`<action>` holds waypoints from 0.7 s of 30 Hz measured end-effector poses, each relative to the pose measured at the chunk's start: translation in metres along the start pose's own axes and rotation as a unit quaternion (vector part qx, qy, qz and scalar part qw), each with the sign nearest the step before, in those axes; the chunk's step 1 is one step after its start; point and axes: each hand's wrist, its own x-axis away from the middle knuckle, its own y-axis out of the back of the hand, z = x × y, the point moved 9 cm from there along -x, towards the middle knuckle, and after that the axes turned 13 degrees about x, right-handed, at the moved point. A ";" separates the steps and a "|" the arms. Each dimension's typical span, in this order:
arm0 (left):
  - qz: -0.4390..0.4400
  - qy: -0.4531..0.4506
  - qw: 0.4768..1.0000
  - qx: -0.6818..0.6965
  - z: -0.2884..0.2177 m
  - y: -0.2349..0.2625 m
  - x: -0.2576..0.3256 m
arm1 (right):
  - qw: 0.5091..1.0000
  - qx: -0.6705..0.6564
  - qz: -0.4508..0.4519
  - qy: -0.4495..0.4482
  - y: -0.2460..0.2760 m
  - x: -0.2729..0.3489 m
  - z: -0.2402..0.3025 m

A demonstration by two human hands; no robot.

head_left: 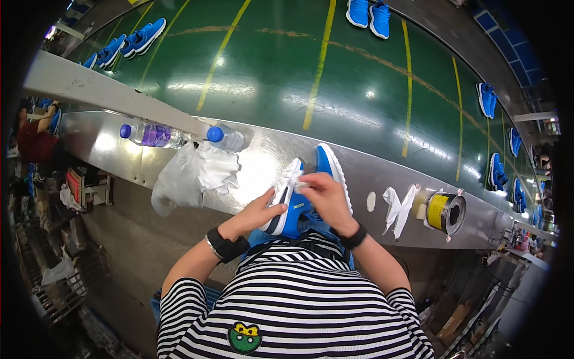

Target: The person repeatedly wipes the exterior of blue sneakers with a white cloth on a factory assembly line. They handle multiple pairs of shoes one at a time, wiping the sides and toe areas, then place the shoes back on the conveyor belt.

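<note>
A blue sneaker with a white sole [294,218] is tilted on its side in front of me. My left hand [254,215] is closed on its sole and side, with the thumb on the blue upper. My right hand [326,198] pinches a small white piece [301,184] against the upper near the toe; whether it is cloth or something firmer I cannot make out. Just beyond my right hand stands a second blue sneaker [330,164], partly hidden by that hand, with its toe pointing away from me.
A metal ledge [373,173] borders a green conveyor [263,66] carrying several blue sneakers [378,19]. Left lie a white plastic bag [191,176] and two blue-capped bottles [226,139]. Right are a white oval piece [371,201], a white cloth [399,209] and a round yellow-banded can [445,213].
</note>
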 end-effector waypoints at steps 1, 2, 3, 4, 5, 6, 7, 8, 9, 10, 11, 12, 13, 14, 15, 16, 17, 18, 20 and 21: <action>0.005 -0.014 1.000 -0.014 -0.009 -0.002 0.002 | 0.995 0.100 0.010 0.028 -0.013 -0.007 0.007; 0.010 -0.029 0.999 -0.028 -0.020 -0.006 0.005 | 0.992 0.123 0.016 0.030 -0.021 -0.013 0.003; 0.013 -0.042 0.998 -0.041 -0.026 -0.008 0.008 | 0.989 0.145 0.024 0.032 -0.029 -0.018 0.000; 0.007 -0.039 0.998 -0.043 -0.024 -0.005 0.008 | 0.985 0.168 0.032 0.034 -0.035 -0.024 -0.001; 0.001 -0.036 0.998 -0.045 -0.021 -0.002 0.006 | 0.979 0.195 0.026 0.054 -0.034 -0.030 0.001; -0.004 -0.035 0.998 -0.045 -0.022 0.001 0.005 | 0.978 0.200 0.020 0.051 -0.034 -0.034 0.001; 0.000 -0.038 0.998 -0.046 -0.025 0.002 0.005 | 0.978 0.204 0.014 0.048 -0.035 -0.037 0.002; 0.004 -0.040 0.998 -0.046 -0.028 0.003 0.007 | 0.977 0.208 0.007 0.044 -0.035 -0.039 0.002; 0.005 -0.042 0.998 -0.047 -0.030 0.005 0.009 | 0.976 0.215 -0.002 0.040 -0.039 -0.038 0.003; 0.011 -0.043 0.998 -0.053 -0.027 0.005 0.007 | 0.974 0.223 0.008 0.048 -0.043 -0.034 0.006; 0.015 -0.043 0.997 -0.059 -0.022 0.005 0.005 | 0.971 0.230 0.019 0.056 -0.046 -0.028 0.011; 0.022 -0.042 0.997 -0.067 -0.023 0.003 0.005 | 0.969 0.236 0.029 0.062 -0.048 -0.024 0.012; 0.019 -0.040 0.996 -0.071 -0.024 0.004 0.006 | 0.967 0.241 0.012 0.087 -0.047 -0.026 0.011; 0.016 -0.038 0.996 -0.075 -0.026 0.005 0.007 | 0.964 0.254 0.002 0.082 -0.045 -0.031 0.008; 0.013 -0.039 0.996 -0.081 -0.030 0.006 0.007 | 0.960 0.268 -0.009 0.079 -0.042 -0.040 0.008; 0.009 -0.043 0.995 -0.093 -0.027 0.007 0.006 | 0.956 0.281 -0.021 0.076 -0.039 -0.045 0.007; 0.006 -0.048 0.993 -0.105 -0.020 0.007 0.003 | 0.958 0.278 -0.014 0.070 -0.037 -0.046 0.005; 0.001 -0.053 0.992 -0.118 -0.021 0.008 0.002 | 0.960 0.267 0.006 0.080 -0.043 -0.042 0.007; 0.011 -0.048 0.993 -0.106 -0.023 0.010 0.003 | 0.964 0.243 0.045 0.100 -0.055 -0.027 0.013; 0.017 -0.045 0.994 -0.096 -0.026 0.009 0.004 | 0.965 0.241 0.043 0.096 -0.055 -0.026 0.017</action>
